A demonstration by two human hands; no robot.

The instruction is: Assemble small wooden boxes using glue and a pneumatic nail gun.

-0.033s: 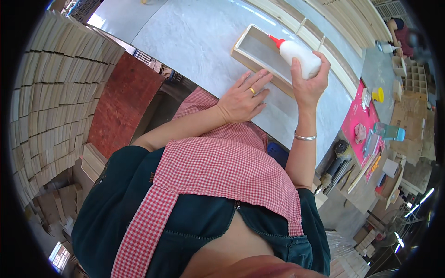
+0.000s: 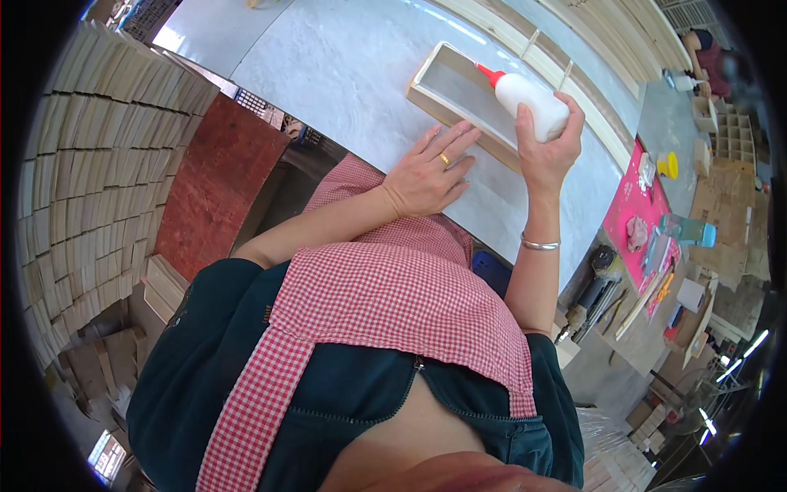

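A shallow rectangular wooden frame (image 2: 425, 88) lies on the pale grey table (image 2: 328, 66). My left hand (image 2: 430, 170), with a ring on one finger, rests flat on the table, fingertips touching the frame's near side. Just to the right, my right hand (image 2: 548, 152) grips a white glue bottle (image 2: 531, 105). The bottle's red nozzle is tilted to the upper left over the frame's right end. A silver bangle sits on my right wrist. A red-checked apron and dark clothes fill the lower middle of the view.
Tall stacks of small wooden pieces (image 2: 82, 180) line the left side, next to a red-brown board (image 2: 217, 184). Long wooden strips (image 2: 574, 49) lie along the table's far side. To the right, a pink mat (image 2: 631, 193) carries small tools and a yellow cap.
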